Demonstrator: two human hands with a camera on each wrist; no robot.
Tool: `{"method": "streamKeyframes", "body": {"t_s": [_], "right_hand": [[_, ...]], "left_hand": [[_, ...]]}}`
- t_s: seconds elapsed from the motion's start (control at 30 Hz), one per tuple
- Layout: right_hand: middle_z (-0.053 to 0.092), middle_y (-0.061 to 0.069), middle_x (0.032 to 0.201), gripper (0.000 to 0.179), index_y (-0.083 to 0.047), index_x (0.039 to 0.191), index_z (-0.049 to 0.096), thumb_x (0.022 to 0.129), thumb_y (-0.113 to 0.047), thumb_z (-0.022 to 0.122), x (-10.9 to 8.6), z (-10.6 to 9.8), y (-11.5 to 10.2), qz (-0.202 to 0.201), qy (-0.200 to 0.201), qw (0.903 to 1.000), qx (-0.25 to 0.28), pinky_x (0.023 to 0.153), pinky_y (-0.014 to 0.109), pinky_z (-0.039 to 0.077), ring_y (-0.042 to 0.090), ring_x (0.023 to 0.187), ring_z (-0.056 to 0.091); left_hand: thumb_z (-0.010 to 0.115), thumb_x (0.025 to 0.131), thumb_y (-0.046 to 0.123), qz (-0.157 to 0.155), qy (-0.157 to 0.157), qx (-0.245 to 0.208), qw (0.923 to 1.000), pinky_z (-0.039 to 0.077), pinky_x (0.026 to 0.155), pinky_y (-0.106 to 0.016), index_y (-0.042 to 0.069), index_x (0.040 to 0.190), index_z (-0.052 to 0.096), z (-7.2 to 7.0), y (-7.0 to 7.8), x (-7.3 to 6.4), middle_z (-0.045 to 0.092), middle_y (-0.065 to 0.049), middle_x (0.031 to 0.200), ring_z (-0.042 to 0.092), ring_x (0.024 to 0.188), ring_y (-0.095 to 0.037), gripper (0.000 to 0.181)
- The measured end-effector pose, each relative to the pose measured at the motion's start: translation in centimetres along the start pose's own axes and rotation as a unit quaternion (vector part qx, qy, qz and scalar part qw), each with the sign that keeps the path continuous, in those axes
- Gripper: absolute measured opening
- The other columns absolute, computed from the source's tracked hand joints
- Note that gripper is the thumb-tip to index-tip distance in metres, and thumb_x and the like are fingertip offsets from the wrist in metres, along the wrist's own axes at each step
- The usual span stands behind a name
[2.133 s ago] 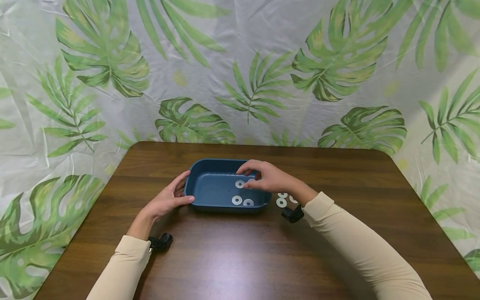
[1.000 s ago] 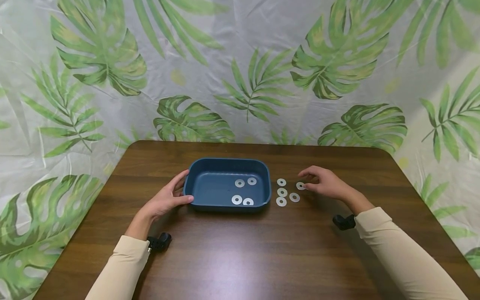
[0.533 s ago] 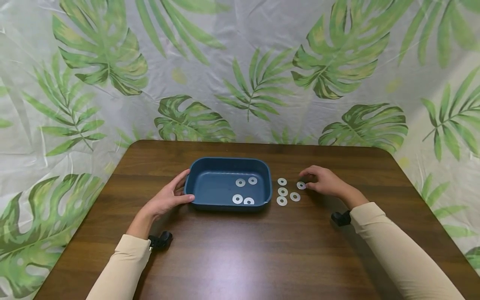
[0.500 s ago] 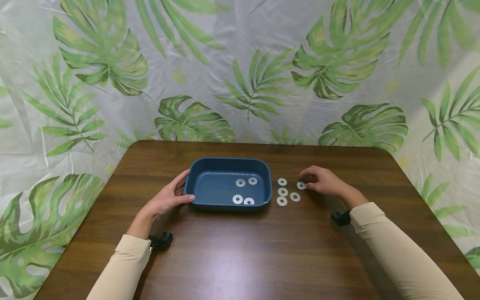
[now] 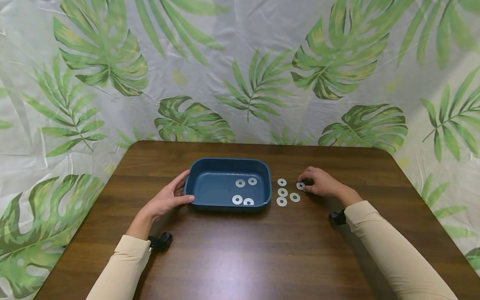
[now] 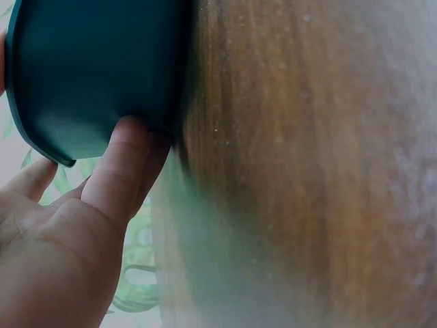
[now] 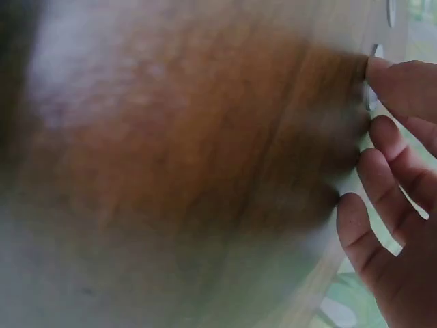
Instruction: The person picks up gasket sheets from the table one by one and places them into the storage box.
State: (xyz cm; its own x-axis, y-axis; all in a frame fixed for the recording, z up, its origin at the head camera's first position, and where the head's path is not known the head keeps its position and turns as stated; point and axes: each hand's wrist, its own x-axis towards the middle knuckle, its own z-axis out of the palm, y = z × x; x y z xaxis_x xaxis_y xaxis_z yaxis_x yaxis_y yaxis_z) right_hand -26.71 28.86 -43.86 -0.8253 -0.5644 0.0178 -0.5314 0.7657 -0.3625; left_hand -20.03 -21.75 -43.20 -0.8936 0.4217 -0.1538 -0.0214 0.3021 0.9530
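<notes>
A blue rectangular tray (image 5: 213, 207) rests on the table, and flat metal washers (image 5: 237, 199) lie in its right half. My left hand (image 5: 165, 200) grips the tray's left end, thumb over the near corner of the rim. In the left wrist view the fingers (image 6: 113, 171) press against the tray's outer wall (image 6: 102, 75). My right hand (image 5: 324, 183) pinches a washer (image 5: 301, 186) at the table top between thumb and index finger. The right wrist view shows that washer (image 7: 373, 96) edge-on, partly hidden by the fingers, while the other fingertips (image 7: 354, 212) are near the wood.
Several loose washers (image 5: 282, 192) lie flat between the tray and my right hand. The brown wooden table (image 5: 225, 258) reaches back to a leaf-patterned cloth (image 5: 262, 62). Black wrist cameras (image 5: 161, 241) sit below both hands, close to the table.
The right hand has gone from above the tray to the washers on the right, and its index finger has now closed onto the far washer. The left hand and tray have stayed put.
</notes>
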Motion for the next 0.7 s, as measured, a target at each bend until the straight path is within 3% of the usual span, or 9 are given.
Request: {"method": "streamKeyframes", "body": {"t_s": [0.23,0.4,0.53,0.7], "right_hand": [[0.063,0.013,0.099,0.019,-0.004,0.099,0.068,0.081,-0.006,0.074,0.43,0.06,-0.19,0.006,0.0,0.9998,-0.019,0.085,0.049,0.048,0.028,0.092,0.06],[0.063,0.007,0.09,0.022,-0.007,0.096,0.06,0.082,-0.008,0.076,0.2,0.33,-0.09,0.047,0.012,0.9988,0.001,0.075,0.039,0.046,0.019,0.081,0.056],[0.067,0.008,0.092,0.028,-0.005,0.105,0.06,0.082,-0.007,0.075,-0.13,0.34,0.11,0.06,0.016,0.9976,0.03,0.074,0.037,0.048,0.019,0.082,0.061],[0.07,0.014,0.105,0.039,-0.003,0.121,0.061,0.083,-0.001,0.071,-0.34,0.1,0.39,0.055,-0.014,0.9964,0.063,0.078,0.038,0.052,0.022,0.089,0.065]], "left_hand": [[0.066,0.095,0.017,-0.001,0.0,-0.003,1.0,0.044,0.11,-0.047,0.017,0.161,0.007,0.05,-0.05,0.1,0.011,-0.024,0.166,0.034,0.144,-0.049,0.089],[0.067,0.095,0.017,-0.002,0.0,0.003,1.0,0.042,0.11,-0.051,0.017,0.162,0.007,-0.01,-0.2,0.1,0.011,-0.024,0.166,0.034,0.144,-0.049,0.089],[0.067,0.095,0.017,0.0,0.001,0.004,1.0,0.04,0.111,-0.054,0.017,0.162,0.007,-0.1,-0.15,0.1,0.01,-0.024,0.166,0.033,0.145,-0.049,0.089],[0.067,0.095,0.017,0.002,-0.001,0.002,1.0,0.041,0.111,-0.053,0.017,0.162,0.007,-0.1,-0.15,0.17,0.01,-0.024,0.166,0.033,0.145,-0.049,0.089]]}}
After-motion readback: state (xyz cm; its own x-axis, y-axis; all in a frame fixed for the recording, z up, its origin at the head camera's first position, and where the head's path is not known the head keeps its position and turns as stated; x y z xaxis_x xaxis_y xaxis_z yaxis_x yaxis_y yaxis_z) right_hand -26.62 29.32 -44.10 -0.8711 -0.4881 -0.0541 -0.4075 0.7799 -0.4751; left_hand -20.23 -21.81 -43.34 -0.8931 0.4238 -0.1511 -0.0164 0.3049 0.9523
